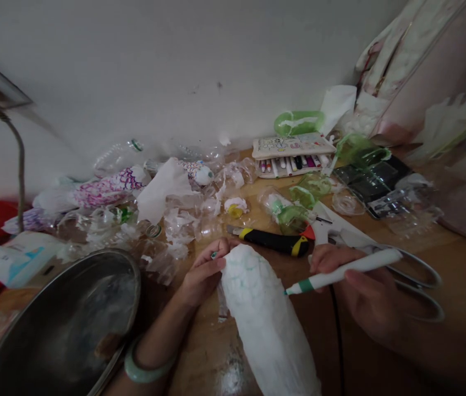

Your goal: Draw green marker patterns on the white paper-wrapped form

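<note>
A long, rounded body wrapped in white paper [263, 319] runs from the middle of the view to the bottom edge, with faint green curved lines near its top. My left hand [203, 272] pinches the upper left side of this body. A small green-tipped thing [214, 255] shows between its fingers, too small to name. Between the fingers and thumb of my right hand [371, 300] is a white marker with a green band [348, 272]. The marker's green tip points left, at or very near the body's right edge; contact is unclear.
A black and yellow utility knife [274, 241] lies just beyond the body. Scissors [418, 286] rest beside my right hand. A metal basin [123, 269] stands at left. Behind are cut plastic bottles [179, 220], a pencil case [292, 146] with markers, and patterned fish shapes [109, 187].
</note>
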{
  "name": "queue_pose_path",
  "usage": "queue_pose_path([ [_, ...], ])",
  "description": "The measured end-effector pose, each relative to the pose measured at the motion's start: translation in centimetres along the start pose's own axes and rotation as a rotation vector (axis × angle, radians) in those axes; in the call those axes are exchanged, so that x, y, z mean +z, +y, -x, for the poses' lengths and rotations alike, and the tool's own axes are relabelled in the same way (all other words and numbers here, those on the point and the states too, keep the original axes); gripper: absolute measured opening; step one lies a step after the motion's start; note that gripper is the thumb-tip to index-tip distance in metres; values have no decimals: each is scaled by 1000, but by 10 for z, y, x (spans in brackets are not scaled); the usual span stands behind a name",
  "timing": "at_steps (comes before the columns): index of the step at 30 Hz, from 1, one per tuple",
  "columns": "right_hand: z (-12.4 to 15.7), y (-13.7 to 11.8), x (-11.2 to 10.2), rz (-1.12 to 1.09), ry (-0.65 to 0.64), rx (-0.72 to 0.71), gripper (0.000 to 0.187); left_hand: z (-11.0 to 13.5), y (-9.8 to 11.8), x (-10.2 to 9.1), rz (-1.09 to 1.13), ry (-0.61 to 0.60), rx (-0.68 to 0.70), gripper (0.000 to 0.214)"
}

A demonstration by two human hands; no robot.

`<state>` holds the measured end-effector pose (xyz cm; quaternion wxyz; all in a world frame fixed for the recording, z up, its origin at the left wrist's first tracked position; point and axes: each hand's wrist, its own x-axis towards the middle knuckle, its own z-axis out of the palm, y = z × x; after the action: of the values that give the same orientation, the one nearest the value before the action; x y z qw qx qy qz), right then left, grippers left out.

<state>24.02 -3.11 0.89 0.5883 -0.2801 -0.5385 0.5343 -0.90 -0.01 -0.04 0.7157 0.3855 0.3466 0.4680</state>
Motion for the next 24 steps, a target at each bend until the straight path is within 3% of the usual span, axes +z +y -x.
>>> queue_pose_path([
  [4,6,-6,4,106,-208,-42,22,-1,-6,-1,-21,28,-8,49],
  [8,8,-8,5,212,-298,-61,22,-2,-7,-3,-30,35,-33,51],
  [15,4,-4,-1,82,-163,-33,22,0,-2,-2,-15,43,-52,48],
  [20,1,-3,1,92,-159,-11,23,0,-1,-2,-5,27,-44,47],
  [24,-2,1,1,39,22,58,19,0,-1,-2,15,25,-35,45],
])
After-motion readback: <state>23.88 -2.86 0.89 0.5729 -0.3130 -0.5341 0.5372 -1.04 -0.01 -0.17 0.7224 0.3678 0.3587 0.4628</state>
